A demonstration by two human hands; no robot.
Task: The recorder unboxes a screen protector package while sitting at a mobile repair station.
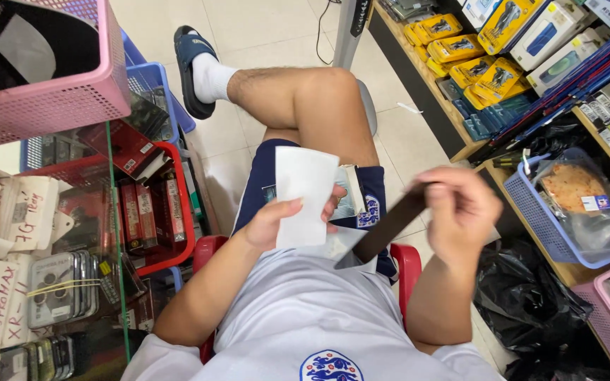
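Note:
I sit on a red chair [409, 262] with one leg crossed over the other. My left hand [274, 220] holds a white rectangular sheet [305, 194] upright over my lap. My right hand [460, 212] grips a dark flat rectangular panel [387, 229], tilted, with its lower end near my shirt. It is blurred. On my lap, behind the white sheet, lies a small printed package [351, 201], partly hidden.
A glass counter [111, 233] at the left carries paper envelopes and a pink basket [51, 99]; red baskets [171, 212] of boxes sit below it. At the right, wooden shelves [425, 77] hold yellow packages, a blue basket [552, 226] and a black bag [524, 296].

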